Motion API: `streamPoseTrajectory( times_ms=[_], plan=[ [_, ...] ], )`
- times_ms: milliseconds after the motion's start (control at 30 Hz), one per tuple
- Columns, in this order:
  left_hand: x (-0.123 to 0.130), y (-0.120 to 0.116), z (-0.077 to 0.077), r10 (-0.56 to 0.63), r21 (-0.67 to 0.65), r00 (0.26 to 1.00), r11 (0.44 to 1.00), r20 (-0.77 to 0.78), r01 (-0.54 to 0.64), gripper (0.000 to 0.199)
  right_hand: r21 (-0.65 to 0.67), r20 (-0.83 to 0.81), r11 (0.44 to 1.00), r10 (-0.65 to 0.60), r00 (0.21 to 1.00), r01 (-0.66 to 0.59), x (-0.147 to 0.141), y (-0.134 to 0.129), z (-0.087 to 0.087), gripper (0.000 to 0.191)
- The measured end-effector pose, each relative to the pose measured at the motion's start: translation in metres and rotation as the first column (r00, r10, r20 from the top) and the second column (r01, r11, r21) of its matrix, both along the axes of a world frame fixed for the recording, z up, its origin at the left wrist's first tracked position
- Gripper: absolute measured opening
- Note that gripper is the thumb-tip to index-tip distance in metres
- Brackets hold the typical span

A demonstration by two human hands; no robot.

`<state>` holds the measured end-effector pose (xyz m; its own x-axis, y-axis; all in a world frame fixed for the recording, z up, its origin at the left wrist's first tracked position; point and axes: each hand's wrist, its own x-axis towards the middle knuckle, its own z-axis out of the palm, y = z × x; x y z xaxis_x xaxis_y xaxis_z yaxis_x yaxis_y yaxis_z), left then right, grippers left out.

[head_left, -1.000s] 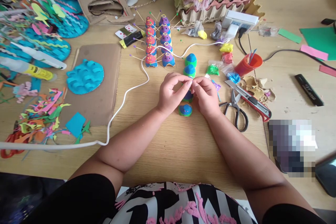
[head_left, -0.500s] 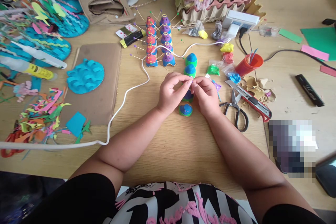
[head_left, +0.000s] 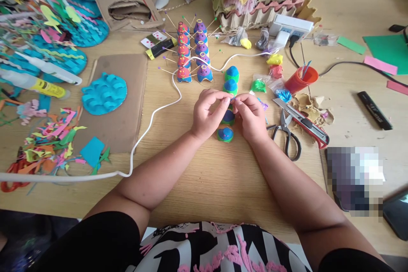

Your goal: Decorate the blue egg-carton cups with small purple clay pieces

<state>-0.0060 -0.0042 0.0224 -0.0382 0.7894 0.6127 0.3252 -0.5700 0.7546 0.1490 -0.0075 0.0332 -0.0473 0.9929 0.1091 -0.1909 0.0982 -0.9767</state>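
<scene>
- Wooden surface [head_left: 197,187], seen from the head: stacked egg cartons [head_left: 261,12] at the far side.
- Left hand [head_left: 208,112]: thumb and forefinger pinched narrow; any tiny piece between them is too small to tell.
- Right hand [head_left: 250,114]: pinched likewise, fingertips close beside the left's.
- Blue-and-green domes [head_left: 225,134]: in a row below and beyond both hands, partly hidden.
- Scissors [head_left: 292,140] and red cutter [head_left: 307,125]: right of the right hand.
</scene>
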Motion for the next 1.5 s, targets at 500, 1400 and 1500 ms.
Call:
streamPoseTrajectory(
  times_ms=[500, 1400, 1500],
  plan=[
    [-0.0026, -0.004, 0.0038, 0.007, 0.037, 0.987, 0.999, -0.163, -0.001, 0.041, -0.032, -0.039, 0.999, -0.025, 0.999, 0.023, -0.0012, -0.0001, 0.0004, 0.044],
    [-0.0017, -0.0039, 0.0045, -0.02, 0.076, 0.986, 0.997, -0.168, 0.033, 0.034, -0.028, -0.105, 0.999, -0.027, 0.994, 0.024, -0.0016, 0.003, -0.0045, 0.035],
    [-0.0017, -0.0034, 0.0041, -0.017, 0.077, 0.989, 0.997, -0.148, 0.028, 0.032, -0.037, -0.108, 0.999, -0.018, 0.994, 0.014, -0.0025, 0.0021, -0.0031, 0.039]
  ],
)
